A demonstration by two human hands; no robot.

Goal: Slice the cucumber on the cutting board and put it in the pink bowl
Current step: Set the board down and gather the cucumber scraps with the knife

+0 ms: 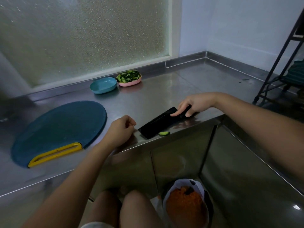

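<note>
The pink bowl (130, 83) at the back of the steel counter is heaped with cucumber slices (128, 76). The dark blue cutting board (62, 129) with a yellow handle lies bare at the left. A black cleaver (158, 123) lies flat near the counter's front edge. My right hand (192, 105) holds its handle, index finger stretched onto the blade. One cucumber piece (164, 133) lies on the counter by the blade's near edge. My left hand (120, 129) rests on the counter left of the blade tip, fingers loosely curled, holding nothing.
An empty blue bowl (103, 85) sits just left of the pink one. Below the counter edge stands a bag-lined bin (185, 206) with orange scraps. A black metal rack (279, 63) stands at the right. Frosted glass backs the counter.
</note>
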